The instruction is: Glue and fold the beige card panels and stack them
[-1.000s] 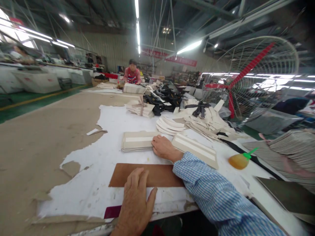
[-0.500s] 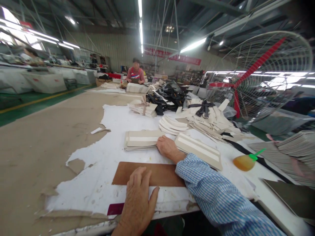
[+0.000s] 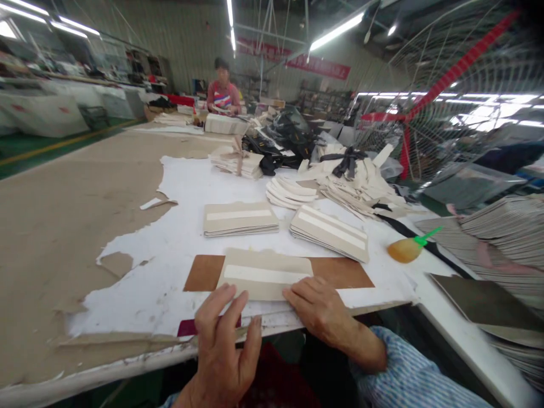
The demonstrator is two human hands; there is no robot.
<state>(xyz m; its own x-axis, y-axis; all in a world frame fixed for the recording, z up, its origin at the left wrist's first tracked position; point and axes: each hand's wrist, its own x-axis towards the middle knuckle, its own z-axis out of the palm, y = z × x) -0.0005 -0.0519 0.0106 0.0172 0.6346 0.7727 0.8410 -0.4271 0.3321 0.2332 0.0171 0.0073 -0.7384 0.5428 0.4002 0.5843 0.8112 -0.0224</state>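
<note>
Beige card piece with a white strip down its middle [image 3: 264,274] lies flat on a brown rectangular leather sheet [image 3: 340,272], which sits on the white paper covering [image 3: 191,187] at the near edge of the long table [image 3: 63,204]. Right hand [image 3: 321,309] rests palm down at the card piece's near right corner, fingers spread and touching its edge; nothing clamped in the grip, it presses rather than holds. Left hand [image 3: 225,345] is flat over the near table edge, fingers splayed, fingertips on the card piece's near left corner; grip likewise holds nothing. Dark red scrap [image 3: 187,327] pokes out just left of the left hand.

Behind the brown sheet, two stacks of the same beige strip-marked pieces: one straight stack [image 3: 240,219] at centre, one angled stack [image 3: 329,232] to its right, near each other but apart. Fan of white curved cut pieces [image 3: 291,192] behind them. Amber squeeze bottle with green nozzle [image 3: 406,249] lies on its side right of the angled stack. Large pile of grey ribbed sheets [image 3: 505,238] at far right. Heap of cream offcuts and black straps [image 3: 352,175] further back. Caged fan with red blades [image 3: 446,96] right of the table. Another person in a pink top [image 3: 223,93] at the far end of the table.
</note>
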